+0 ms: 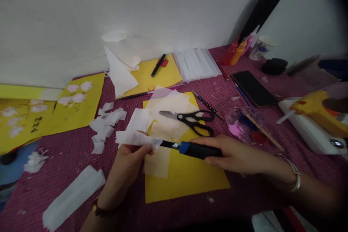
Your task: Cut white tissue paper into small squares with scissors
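Between the two hands, one black-and-blue tool [186,148] is pointing left, its tip hidden at some white paper [134,138]. The left hand [129,165] is pinching that paper, thumb against fingers; the right hand [231,152] is gripping the handle [202,150], fingers curled. Below them, a yellow sheet [187,183] is showing bare room toward its near edge. Beyond the tool, one pair of scissors [182,117] and, farther right, one phone [254,88] are lying.

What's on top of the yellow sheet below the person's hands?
On the yellow sheet lie overlapping thin, pale sheets, with black-handled scissors partly across them. What the scissors and held black-and-blue tool cover is hidden; how many sheets overlap cannot be told.
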